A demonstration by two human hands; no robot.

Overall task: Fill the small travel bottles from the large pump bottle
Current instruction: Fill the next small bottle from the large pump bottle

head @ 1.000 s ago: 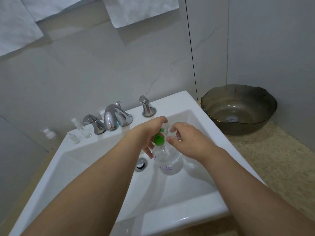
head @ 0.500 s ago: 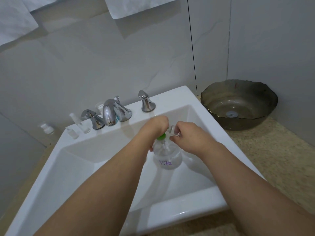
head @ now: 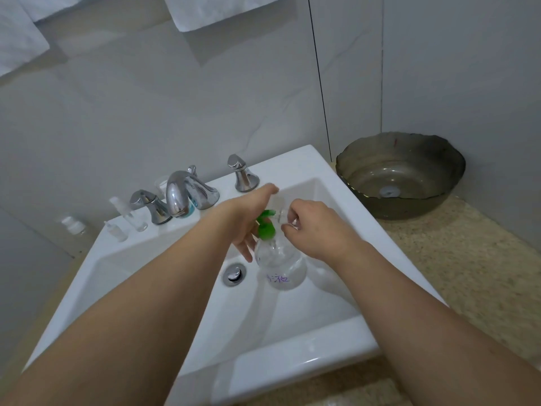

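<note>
The left hand's fingers [head: 244, 244] lie mostly straight and spread over the green pump head [head: 265, 227]. The palm seems to bear down on it, though motion blur hides the exact contact, and nothing is curled round it. The right hand's fingers [head: 288, 221] are bent in a pinch on a small clear bottle [head: 278, 205] held at the spout. That bottle is blurred and nearly see-through, so I cannot tell how full it is.

On the left ledge of the sink [head: 292, 367] stand more small bottles [head: 118, 230], near the tap [head: 178, 194]. In the basin, just right of the drain [head: 234, 273], stands the pump bottle [head: 281, 265], clear, with purple writing low on its side. The left hand [head: 248, 212] is above it and the right hand [head: 313, 230] close beside it. Off to the right a dark bowl [head: 401, 177] sits on the counter [head: 468, 273].

I judge this to be mid-fill: one hand pumps and the other catches. The main risk is that the spout and the narrow mouth drift apart, since both are hand-held and neither is braced; liquid would then run into the basin. A hard push could also tip the pump bottle, because no hand steadies its body. A wet pinch may let the small bottle slip.
</note>
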